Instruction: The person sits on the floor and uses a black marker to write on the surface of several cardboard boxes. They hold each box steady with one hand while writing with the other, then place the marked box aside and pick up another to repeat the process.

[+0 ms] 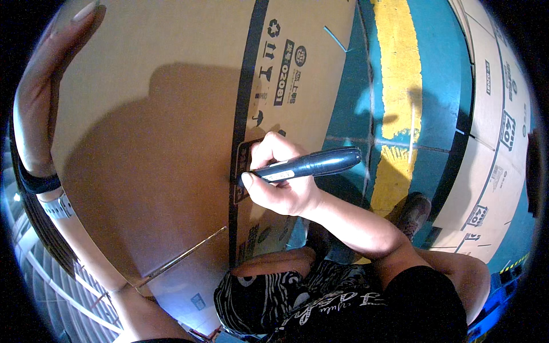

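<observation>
A large brown cardboard box [143,126] takes up the left and middle of the head view, with black printed symbols and a dark stripe along its right part. My right hand [289,191] is closed round a thick black marker pen [334,162]. The pen's writing end points left toward the dark printed panel [246,160], and my fingers hide its tip. At the far left, my left hand [40,108] lies along the box's outer edge with its fingers stretched out. That wrist wears a dark band and a light watch strap [57,207].
The teal floor [349,120] carries a worn yellow stripe [397,68]. More printed cartons [486,143] stand at the right. My shoe [416,214] is on the floor near the stripe. Blue slatted parts [503,297] show at the lower right, and pale curved slats [51,286] at the lower left.
</observation>
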